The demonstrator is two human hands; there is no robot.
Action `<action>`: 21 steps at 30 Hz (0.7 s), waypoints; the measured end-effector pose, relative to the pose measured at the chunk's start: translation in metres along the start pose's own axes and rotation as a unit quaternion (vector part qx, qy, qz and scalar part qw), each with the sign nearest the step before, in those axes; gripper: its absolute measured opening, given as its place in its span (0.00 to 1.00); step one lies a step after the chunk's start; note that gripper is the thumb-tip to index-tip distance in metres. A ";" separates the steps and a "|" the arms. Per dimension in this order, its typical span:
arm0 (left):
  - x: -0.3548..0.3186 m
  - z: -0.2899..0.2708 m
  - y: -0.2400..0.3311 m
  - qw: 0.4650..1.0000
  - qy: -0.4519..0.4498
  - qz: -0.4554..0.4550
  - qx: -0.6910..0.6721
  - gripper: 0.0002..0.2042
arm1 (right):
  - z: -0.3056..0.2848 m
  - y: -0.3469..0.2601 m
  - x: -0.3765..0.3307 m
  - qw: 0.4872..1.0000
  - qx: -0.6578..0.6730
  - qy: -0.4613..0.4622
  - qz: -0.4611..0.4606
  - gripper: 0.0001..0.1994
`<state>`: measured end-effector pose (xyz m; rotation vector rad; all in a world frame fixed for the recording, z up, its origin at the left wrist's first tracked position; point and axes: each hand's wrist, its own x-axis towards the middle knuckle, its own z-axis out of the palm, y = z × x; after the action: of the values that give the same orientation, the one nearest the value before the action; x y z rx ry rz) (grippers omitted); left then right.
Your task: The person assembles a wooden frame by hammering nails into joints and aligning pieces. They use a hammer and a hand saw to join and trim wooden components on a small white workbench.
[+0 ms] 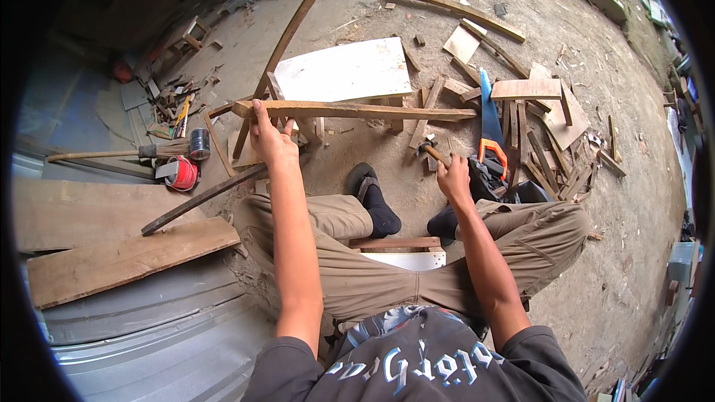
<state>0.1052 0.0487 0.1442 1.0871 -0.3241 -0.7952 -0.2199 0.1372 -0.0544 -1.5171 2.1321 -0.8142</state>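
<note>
My left hand [272,140] is closed around the left part of a long wooden strip [372,111], which runs across in front of me to the right. My right hand [453,178] grips the short wooden handle of a hammer [434,153], its head pointing up and left, below the strip's right part. Beyond the strip lies a white board [346,71], raised on wooden pieces. A handsaw [489,115] with a blue blade and orange handle stands tilted just right of the strip's end. Another slanting wooden bar [287,42] passes behind the strip near my left hand.
Scrap wood [547,145] is heaped to the right. At the left are a red can [181,173], a dark tin [199,143], a broom [153,151] and wide planks [134,260]. A long beam [432,4] lies on the dusty floor ahead. I sit with my legs bent.
</note>
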 end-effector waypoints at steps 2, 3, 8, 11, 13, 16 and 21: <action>-0.001 0.001 0.002 1.000 -0.014 -0.004 0.012 0.28 | -0.010 -0.020 0.007 0.999 0.019 0.018 -0.042 0.23; -0.001 0.003 0.003 1.000 -0.023 -0.006 0.017 0.29 | -0.012 -0.027 0.011 0.997 0.029 0.029 -0.063 0.24; -0.010 0.009 0.009 0.999 -0.035 -0.003 0.030 0.32 | -0.019 -0.053 0.029 0.984 0.058 0.092 -0.139 0.25; -0.014 0.011 0.012 0.998 -0.045 0.003 0.037 0.32 | -0.017 -0.070 0.041 0.980 0.093 0.066 -0.161 0.28; -0.017 0.014 0.015 0.997 -0.060 0.009 0.044 0.31 | -0.017 -0.072 0.056 0.978 0.119 0.043 -0.167 0.33; -0.030 0.026 0.026 0.994 -0.080 0.024 0.064 0.27 | -0.013 -0.071 0.073 0.977 0.070 0.001 -0.201 0.38; -0.030 0.032 0.035 0.991 -0.103 0.053 0.072 0.24 | 0.007 -0.074 0.091 0.973 0.015 -0.014 -0.229 0.35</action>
<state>0.0803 0.0572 0.1938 1.1155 -0.6172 -0.8004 -0.1929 0.0322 -0.0098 -2.0255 1.7587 -0.9573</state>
